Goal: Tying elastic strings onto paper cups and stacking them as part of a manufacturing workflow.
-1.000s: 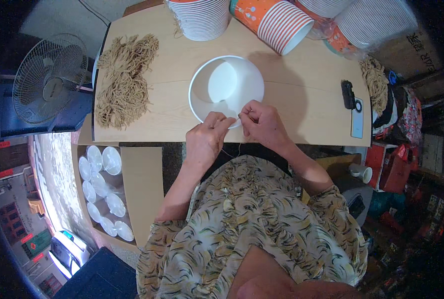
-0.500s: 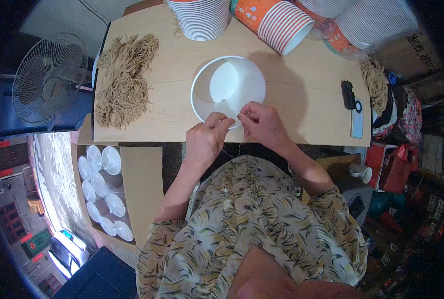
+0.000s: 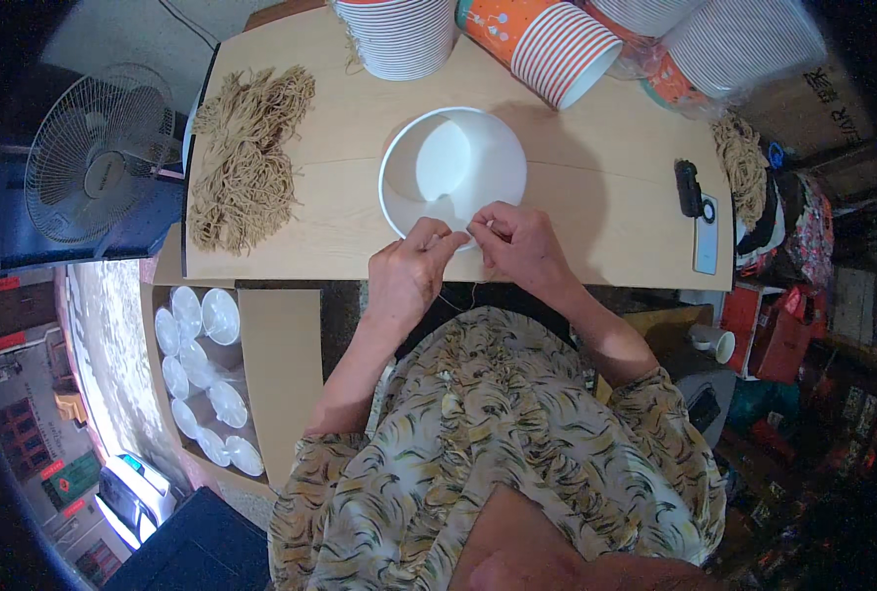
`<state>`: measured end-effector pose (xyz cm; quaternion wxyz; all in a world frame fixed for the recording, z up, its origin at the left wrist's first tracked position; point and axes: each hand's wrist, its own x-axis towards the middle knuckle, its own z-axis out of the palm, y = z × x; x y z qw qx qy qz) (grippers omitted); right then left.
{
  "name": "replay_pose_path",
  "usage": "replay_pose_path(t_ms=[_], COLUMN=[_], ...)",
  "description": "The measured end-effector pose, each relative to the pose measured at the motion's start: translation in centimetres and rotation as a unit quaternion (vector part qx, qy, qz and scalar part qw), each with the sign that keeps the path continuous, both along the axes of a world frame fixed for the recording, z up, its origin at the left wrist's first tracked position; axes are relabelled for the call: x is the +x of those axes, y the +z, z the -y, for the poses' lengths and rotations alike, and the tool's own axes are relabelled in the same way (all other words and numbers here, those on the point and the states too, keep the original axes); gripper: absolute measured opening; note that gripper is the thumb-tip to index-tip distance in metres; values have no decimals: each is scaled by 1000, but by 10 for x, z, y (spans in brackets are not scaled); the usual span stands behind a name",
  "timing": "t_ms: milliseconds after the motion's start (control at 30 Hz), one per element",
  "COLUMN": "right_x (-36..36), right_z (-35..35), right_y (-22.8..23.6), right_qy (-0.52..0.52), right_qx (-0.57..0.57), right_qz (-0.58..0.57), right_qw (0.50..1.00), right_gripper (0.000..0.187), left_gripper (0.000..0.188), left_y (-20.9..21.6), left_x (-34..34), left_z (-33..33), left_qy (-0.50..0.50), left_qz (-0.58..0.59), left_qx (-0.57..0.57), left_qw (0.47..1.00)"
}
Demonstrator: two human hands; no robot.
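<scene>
A white paper bucket [image 3: 503,167] stands open-topped on the table in front of me. Both hands meet at its near rim. My left hand [image 3: 406,268] is closed, its thumb and forefinger pinched together over the rim. My right hand [image 3: 525,253] is closed too, with thumb and forefinger pressed together beside the left fingertips. A thin tan string [image 3: 475,294] hangs below the hands, in front of the bucket, and seems to run up into both pinches. The fingers hide most of the string at the rim.
Bundles of tan string [image 3: 246,163] lie at the table's left. Stacked orange and white buckets [image 3: 567,54] line the far edge. A black clip-like object [image 3: 688,187] and a white device [image 3: 706,236] lie at right. A box of clear plastic cups [image 3: 202,374] and a fan [image 3: 103,163] stand left.
The bucket has shifted very slightly away from me. My hands stay pinched at its near rim, with only small movements of the fingers.
</scene>
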<state>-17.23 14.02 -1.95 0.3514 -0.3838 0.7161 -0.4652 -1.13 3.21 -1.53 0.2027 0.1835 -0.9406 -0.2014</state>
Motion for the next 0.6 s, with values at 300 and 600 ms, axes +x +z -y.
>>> replay_pose_path(t_ms=[300,600], right_x=[-15,-9], right_z=[12,31], right_y=[27,23], right_qy=[27,-11], right_qx=[-147,-229], right_qz=[17,-190], right_qw=[989,955], right_gripper=[22,17], left_gripper=[22,22], left_y=[35,50], left_x=[-10,-18], left_z=[30,52], left_qy=[35,47], left_qz=[-71,-90], left_qx=[303,450], left_qw=[950,887])
